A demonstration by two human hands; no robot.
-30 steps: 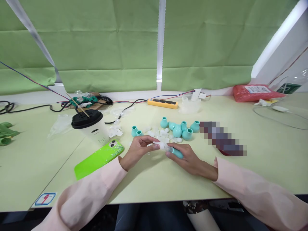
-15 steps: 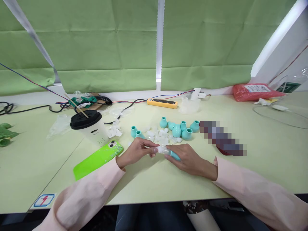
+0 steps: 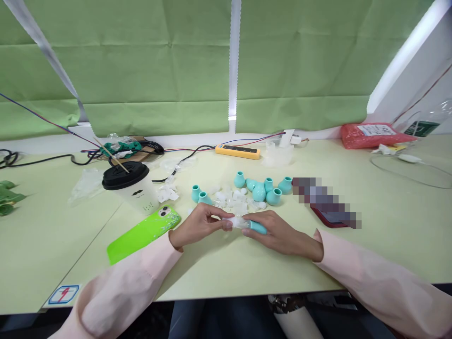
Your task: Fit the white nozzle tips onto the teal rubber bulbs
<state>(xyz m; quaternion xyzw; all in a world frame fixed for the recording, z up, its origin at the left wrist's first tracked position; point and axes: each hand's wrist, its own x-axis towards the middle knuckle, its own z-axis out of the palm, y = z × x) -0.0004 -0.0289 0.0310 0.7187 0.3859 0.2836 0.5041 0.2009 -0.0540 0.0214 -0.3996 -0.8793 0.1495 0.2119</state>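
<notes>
Scanning from the left, we meet leaf-green plastic pieces with rounded ends [image 3: 10, 197], cut off by the edge of our view, so their full shape escapes us. Next stands a white paper cup with a black lid [image 3: 139, 197], and before it lies a lime-green smartphone [image 3: 141, 235], its near edge partly behind the pale pink left sleeve [image 3: 130, 268]. Two turquoise, open-necked bulb pieces [image 3: 196, 193] sit just beyond the left hand [image 3: 199, 223], which hides the base of one. That hand pinches a small whitish plastic piece [image 3: 230, 221] mostly covered by fingertips. It meets the clear end of a turquoise handle-like piece [image 3: 257, 227], grasped by the right hand [image 3: 277, 230] just above the table; we cannot tell whether the two parts are joined. Behind the hands, translucent white plastic bits [image 3: 240, 195] overlap too closely for us to count. To their right cluster more turquoise bulb pieces [image 3: 259, 191], then a dark-red-edged object [image 3: 323, 216], its top blurred by pixelation. Farthest right, a clear plastic bottle [image 3: 438, 115] runs out of view.
</notes>
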